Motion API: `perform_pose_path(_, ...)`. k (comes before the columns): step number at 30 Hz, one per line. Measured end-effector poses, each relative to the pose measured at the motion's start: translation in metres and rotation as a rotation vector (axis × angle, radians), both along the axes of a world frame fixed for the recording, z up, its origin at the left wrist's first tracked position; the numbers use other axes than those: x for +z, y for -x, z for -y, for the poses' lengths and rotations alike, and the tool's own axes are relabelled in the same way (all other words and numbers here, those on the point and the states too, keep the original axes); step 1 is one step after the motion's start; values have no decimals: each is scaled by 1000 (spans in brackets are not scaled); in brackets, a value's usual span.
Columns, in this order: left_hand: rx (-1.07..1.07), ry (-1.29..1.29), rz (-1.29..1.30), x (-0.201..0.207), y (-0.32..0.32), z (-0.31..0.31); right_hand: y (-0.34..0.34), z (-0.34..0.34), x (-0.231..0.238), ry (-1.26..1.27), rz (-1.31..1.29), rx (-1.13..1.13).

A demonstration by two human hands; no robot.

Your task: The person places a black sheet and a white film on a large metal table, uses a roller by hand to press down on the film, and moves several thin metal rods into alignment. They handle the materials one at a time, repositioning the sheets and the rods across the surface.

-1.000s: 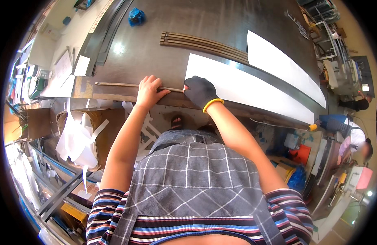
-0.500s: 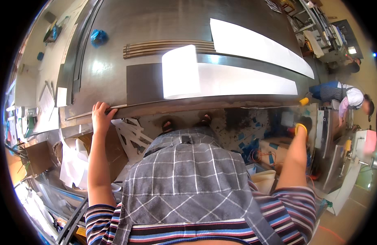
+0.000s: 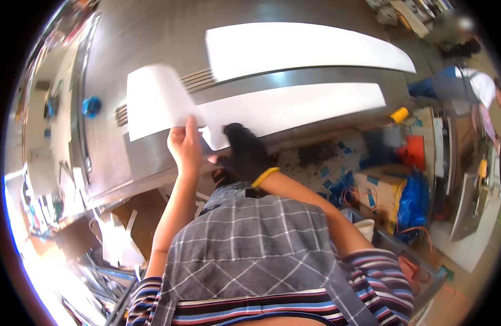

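A long white sheet point(image 3: 299, 106) lies along the near side of the dark metal table, its left end curled up into a raised flap point(image 3: 153, 100). My bare left hand point(image 3: 186, 146) pinches the flap's lower edge between thumb and fingers. Over the sheet's near edge, just right of the pinch, is my right hand point(image 3: 245, 152), in a black glove with a yellow cuff. Its thumb stands apart from the fingers, which look stretched toward the sheet; motion blurs them a little. A second white sheet point(image 3: 299, 49) lies farther back, partly covering several thin strips point(image 3: 199, 80).
A crumpled blue bundle point(image 3: 91, 106) sits on the table's left part. At the right corner is a yellow cylinder point(image 3: 400, 115). Cardboard boxes point(image 3: 370, 187) and blue plastic point(image 3: 413, 204) crowd the floor at right. Another person point(image 3: 473, 87) stands beyond the table's right end.
My left hand has left the table's front edge and now grips the sheet's flap. The right hand has swung in from the far right to the sheet. The flap's end appears shifted left.
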State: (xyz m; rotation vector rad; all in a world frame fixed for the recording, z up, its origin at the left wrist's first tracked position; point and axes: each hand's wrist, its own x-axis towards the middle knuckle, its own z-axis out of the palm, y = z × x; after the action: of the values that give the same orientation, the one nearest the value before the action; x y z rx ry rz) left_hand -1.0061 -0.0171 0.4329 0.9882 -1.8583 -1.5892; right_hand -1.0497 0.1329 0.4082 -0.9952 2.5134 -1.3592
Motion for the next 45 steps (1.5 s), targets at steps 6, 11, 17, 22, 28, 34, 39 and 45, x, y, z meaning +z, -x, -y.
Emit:
perform_pose_path(6, -846, 142, -268, 66, 85, -104, 144, -114, -105, 80, 218, -232)
perform_pose_path(11, -717, -157, 26, 30, 70, -86, 273, -453, -15, -582, -45, -1057)
perform_pose_path(17, -768, -268, 45, 40, 103, -113, 241, -569, 94, -906, -155, -1402)
perform_pose_path(22, -1075, -374, -116, 79, 156, -172, 200, -313, 5, -215, -205, -709)
perform_pose_path(28, -432, 174, 56, 51, 104, -82, 200, -248, -10, -134, -136, -875)
perform_pose_path(34, 287, 185, -119, 69, -77, 103, 297, -501, -100, 9, 79, -1387)
perform_pose_path(39, 662, 334, 91, 62, -300, 217, 272, -512, -116, 299, 564, -1373)
perform_pose_path(45, 854, 392, 1208, 1, -500, 310, 158, -439, -101, 29, 251, -1428)
